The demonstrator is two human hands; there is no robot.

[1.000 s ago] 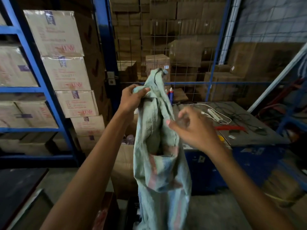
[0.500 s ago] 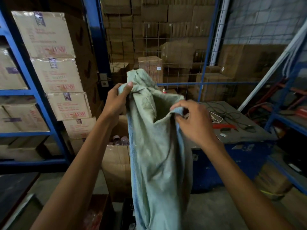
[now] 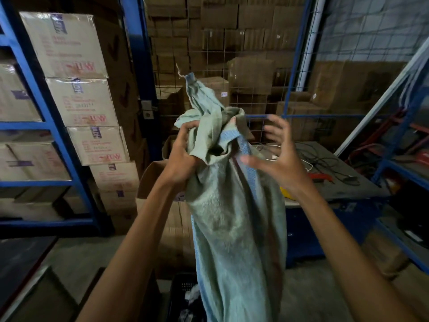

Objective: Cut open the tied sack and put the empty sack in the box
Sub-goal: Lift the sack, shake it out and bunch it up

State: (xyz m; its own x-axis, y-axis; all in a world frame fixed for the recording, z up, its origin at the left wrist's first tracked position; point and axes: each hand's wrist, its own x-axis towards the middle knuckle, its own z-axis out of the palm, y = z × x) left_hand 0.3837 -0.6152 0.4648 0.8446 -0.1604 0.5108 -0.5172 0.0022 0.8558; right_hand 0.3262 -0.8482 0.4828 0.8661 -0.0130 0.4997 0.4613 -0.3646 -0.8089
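A limp pale green woven sack [image 3: 236,228] with blue edge stripes hangs in front of me, its top bunched and a string end sticking up from one corner. My left hand [image 3: 183,154] clutches the gathered top of the sack. My right hand [image 3: 276,156] hovers beside the bunched top with fingers spread, blurred, holding nothing. An open cardboard box [image 3: 153,173] stands on the floor just behind the sack and my left forearm.
Blue racking [image 3: 46,108] with stacked cartons fills the left. A grey table [image 3: 348,182] on the right carries cables, a power strip and a red tool. A wire mesh fence [image 3: 255,89] stands behind. A black crate [image 3: 183,296] sits on the floor below the sack.
My right hand has let go of the sack's mouth and spread its fingers. My left hand has gathered the top into a bunch, and the open mouth has collapsed.
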